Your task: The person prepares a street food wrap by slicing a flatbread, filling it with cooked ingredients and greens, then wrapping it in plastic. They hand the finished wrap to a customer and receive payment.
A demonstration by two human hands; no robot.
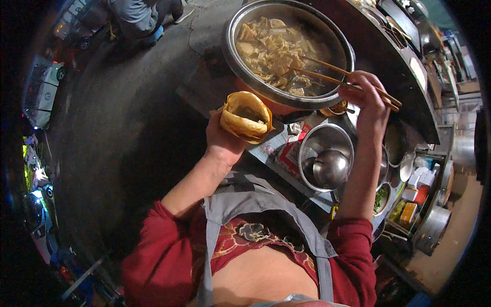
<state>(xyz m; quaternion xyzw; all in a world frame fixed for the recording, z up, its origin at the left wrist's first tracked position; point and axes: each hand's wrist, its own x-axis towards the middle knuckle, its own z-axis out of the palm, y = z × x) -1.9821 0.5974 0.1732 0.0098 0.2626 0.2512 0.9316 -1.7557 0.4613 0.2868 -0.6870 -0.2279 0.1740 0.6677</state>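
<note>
My left hand (225,144) holds a split flatbread (245,124) in a brown paper wrapper (270,119), its pocket facing up with some dark filling inside. In my right hand (366,90) is a pair of wooden chopsticks (326,76), their tips reaching into a large metal pot (228,50). Broth and many pale, folded pieces of food (274,48), apparently tofu sheets, fill the pot. The bread is outside the pot, close to its near left rim. Nothing clearly visible is gripped between the chopstick tips.
A steel bowl (303,165) with a rounded metal vessel (332,169) in it stands below the pot. Chopped greens (379,199) sit in a bowl on the right. A dark counter edge (416,96) borders the pot. Another person (136,17) and a parked vehicle (46,92) are at upper left.
</note>
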